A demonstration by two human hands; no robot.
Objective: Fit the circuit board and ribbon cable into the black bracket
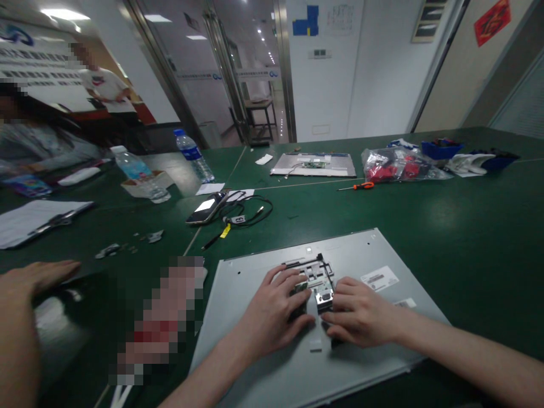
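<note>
A grey flat metal panel, like the back of a display, lies on the table in front of me. Over its middle is a cut-out metal bracket with a silver connector port at its near end. My left hand curls its fingers and thumb around the left side of a small dark circuit board, mostly hidden beneath the fingers. From the other side, my right hand has its fingers bent together at the port end of the same assembly. What its fingertips cover cannot be made out.
On the green table are a phone, a coiled black cable, an orange screwdriver and another panel. Two water bottles stand left. Another person's arm reaches in at left.
</note>
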